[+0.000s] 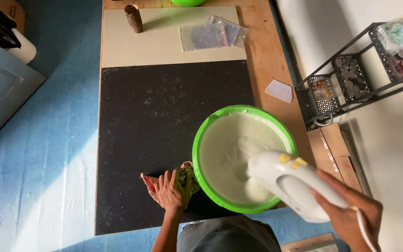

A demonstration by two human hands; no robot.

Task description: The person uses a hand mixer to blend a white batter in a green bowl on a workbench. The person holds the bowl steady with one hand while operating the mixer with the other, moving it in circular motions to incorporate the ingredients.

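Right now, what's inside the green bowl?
The green bowl holds pale, creamy white batter. A white hand mixer, gripped by the right hand, dips into it, so the beaters and the bowl's bottom are covered.
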